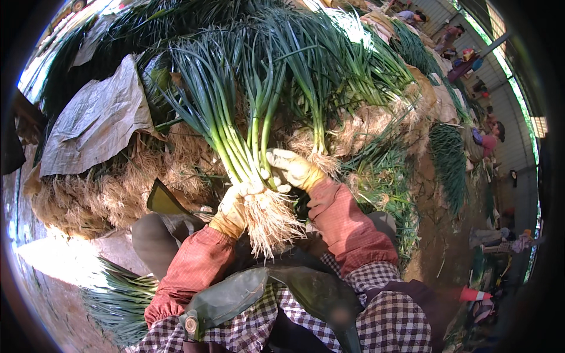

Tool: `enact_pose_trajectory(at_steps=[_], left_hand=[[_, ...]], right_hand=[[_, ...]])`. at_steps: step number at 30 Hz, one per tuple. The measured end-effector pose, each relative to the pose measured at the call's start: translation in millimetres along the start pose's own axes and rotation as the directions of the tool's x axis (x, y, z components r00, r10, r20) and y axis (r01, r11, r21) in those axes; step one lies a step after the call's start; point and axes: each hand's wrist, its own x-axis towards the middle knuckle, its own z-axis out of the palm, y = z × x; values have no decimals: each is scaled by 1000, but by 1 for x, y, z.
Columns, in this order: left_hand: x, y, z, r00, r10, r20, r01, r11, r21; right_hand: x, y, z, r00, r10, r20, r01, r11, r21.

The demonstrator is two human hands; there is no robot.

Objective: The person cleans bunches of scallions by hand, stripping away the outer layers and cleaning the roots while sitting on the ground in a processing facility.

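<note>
Onions [312, 65] heap up far across; we grip one bunch [226, 138], left hand [233, 209] and right hand [299, 170], above its roots [272, 222]!

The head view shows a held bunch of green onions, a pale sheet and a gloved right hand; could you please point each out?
Bunch of green onions [233, 152]: head view, on its light-green stems.
Pale sheet [97, 125]: head view, middle of its creased surface.
Right hand [299, 170]: head view, on its gloved back.
</note>
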Motion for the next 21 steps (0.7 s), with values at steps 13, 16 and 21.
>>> enact_pose_trajectory(at_steps=[13, 16, 21], left_hand=[[-2, -4, -6, 998, -69, 7, 68, 994, 92], [-5, 0, -3, 986, -133, 102, 134, 991, -3], [-8, -2, -6, 985, -155, 70, 151, 987, 60]], right_hand=[[-10, -7, 20, 940, -52, -336, 154, 947, 283], [-4, -7, 19, 963, 42, -265, 77, 902, 424], [26, 12, 21, 981, -20, -192, 89, 930, 357]])
